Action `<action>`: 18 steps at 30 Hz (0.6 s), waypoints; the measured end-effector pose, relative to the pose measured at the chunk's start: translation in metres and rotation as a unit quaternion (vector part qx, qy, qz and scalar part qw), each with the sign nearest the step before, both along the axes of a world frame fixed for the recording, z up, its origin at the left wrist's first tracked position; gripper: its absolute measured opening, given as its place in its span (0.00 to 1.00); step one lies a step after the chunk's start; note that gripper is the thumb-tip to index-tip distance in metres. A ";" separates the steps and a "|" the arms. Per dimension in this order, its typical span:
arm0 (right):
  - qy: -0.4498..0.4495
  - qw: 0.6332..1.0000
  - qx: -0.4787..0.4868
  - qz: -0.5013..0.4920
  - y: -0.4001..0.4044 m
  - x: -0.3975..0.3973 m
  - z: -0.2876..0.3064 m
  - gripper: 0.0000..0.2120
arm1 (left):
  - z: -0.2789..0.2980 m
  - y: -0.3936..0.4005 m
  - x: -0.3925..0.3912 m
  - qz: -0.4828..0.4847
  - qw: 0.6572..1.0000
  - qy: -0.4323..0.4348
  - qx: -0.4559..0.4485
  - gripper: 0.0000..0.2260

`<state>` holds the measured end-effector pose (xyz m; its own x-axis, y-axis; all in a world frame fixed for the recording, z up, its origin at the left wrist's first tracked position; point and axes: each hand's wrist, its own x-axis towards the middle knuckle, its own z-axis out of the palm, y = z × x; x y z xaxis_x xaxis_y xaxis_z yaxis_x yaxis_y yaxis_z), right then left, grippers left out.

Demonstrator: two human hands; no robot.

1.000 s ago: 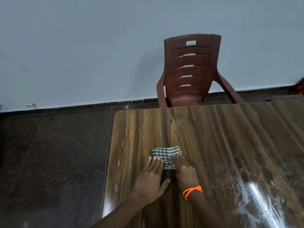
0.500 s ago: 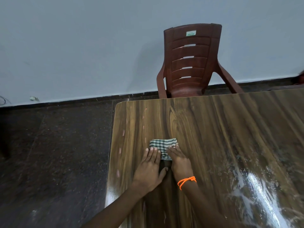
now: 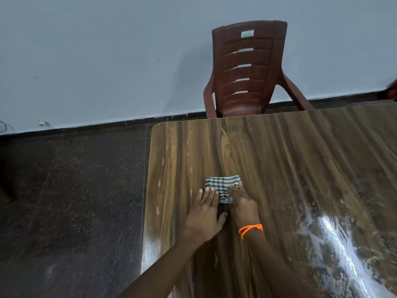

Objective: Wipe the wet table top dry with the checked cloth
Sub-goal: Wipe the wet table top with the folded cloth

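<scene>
Here both hands lie flat, fingers straight, pressing the folded checked cloth (image 3: 222, 187) onto the table top (image 3: 279, 160): left hand (image 3: 204, 214) at its 7 o'clock corner, right hand (image 3: 243, 204), with an orange wristband (image 3: 250, 230), at 5 o'clock. Wet glare (image 3: 335, 244) lies toward 4 o'clock; a brown chair (image 3: 247, 69) stands at 12.

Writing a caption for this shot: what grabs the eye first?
Two hands, left hand and right hand, press a folded checked cloth flat near the wooden table's left side. A bright wet smear glares at lower right, and a brown plastic chair stands at the far edge.
</scene>
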<state>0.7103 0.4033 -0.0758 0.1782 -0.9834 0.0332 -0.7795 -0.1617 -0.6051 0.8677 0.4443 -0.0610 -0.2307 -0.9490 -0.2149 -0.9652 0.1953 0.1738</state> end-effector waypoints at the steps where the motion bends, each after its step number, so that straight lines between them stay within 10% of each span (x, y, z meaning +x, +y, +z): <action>1: 0.007 1.000 0.001 0.009 0.006 0.005 0.001 0.27 | -0.003 0.005 0.005 -0.005 1.000 -0.004 -0.002 0.35; 18: -0.019 0.999 0.001 -0.030 0.063 -0.031 0.003 0.20 | 0.011 0.063 -0.033 -0.013 1.000 0.015 0.008 0.35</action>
